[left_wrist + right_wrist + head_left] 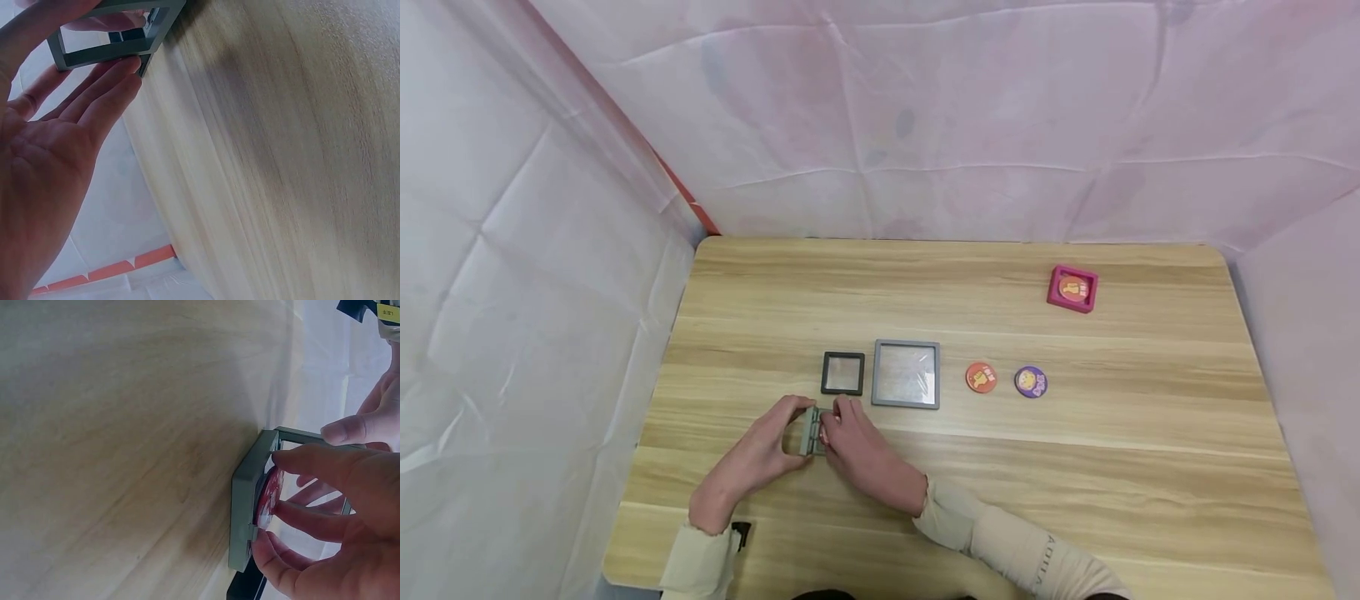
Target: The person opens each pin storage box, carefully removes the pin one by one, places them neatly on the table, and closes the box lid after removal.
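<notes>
A small grey-green hinged frame (809,431) lies unfolded on the table at front left, one half tilted up. My left hand (756,457) grips the raised half between thumb and fingers; the left wrist view shows its square opening. In the right wrist view a round red badge (269,497) leans within the other half (245,500) of the frame, and my right hand (871,462) pinches it by the edge with its fingertips. From the head, the right fingers hide most of the badge.
Just beyond the hands lie a small black frame (842,353) and a larger grey frame (906,406) with clear film. To their right are a red-orange badge (981,377) and a purple badge (1031,382). A magenta frame (1073,308) holding a badge stands at back right.
</notes>
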Motion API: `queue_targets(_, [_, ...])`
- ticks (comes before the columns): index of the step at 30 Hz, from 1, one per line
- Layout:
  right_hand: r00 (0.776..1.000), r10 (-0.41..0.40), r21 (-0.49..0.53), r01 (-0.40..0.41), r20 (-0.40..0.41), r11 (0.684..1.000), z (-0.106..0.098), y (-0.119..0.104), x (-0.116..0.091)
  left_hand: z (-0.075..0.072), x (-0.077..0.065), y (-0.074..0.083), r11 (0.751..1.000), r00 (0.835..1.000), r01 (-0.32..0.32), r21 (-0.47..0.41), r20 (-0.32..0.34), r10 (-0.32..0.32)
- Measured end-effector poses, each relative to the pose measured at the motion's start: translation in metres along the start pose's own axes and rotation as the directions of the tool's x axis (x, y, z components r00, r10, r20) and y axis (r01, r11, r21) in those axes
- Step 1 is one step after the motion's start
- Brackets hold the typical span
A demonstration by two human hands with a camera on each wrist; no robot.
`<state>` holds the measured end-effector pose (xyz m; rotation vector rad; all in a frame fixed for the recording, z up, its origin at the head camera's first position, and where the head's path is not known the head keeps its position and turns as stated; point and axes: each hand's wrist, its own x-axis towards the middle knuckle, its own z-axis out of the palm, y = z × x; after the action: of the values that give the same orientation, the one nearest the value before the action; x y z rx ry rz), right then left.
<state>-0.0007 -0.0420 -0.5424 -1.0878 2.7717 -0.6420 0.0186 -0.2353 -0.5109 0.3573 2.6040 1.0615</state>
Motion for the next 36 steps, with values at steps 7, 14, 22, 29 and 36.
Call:
queue_targets(7, [1.0, -0.014, -0.015, 0.014, -0.026, 1.0, 0.004, 0.002, -0.002, 0.0, 0.001, 0.0, 1.0, 1.0, 0.002, 0.001, 0.004, -0.002])
queue_targets(14, [0.998, -0.014, 0.02, 0.015, -0.054, 1.0, 0.006, 0.003, -0.002, 0.0, 0.001, 0.0, 1.0, 1.0, 0.004, 0.001, 0.011, -0.004])
queue_targets(22, [1.0, 0.009, 0.078, -0.007, -0.027, 0.997, 0.004, 0.003, -0.003, -0.001, 0.001, 0.0, 1.0, 1.0, 0.008, 0.009, 0.008, -0.008])
queue_targets(29, [0.998, 0.059, 0.132, -0.058, -0.004, 0.99, -0.008, 0.003, -0.011, -0.001, 0.0, -0.001, 1.0, 1.0, 0.0, 0.003, 0.012, 0.0])
queue_targets(36, [0.996, 0.069, 0.162, -0.061, -0.05, 0.985, -0.013, 0.011, -0.023, -0.001, 0.001, 0.0, 1.0, 1.0, 0.01, 0.001, 0.011, -0.01])
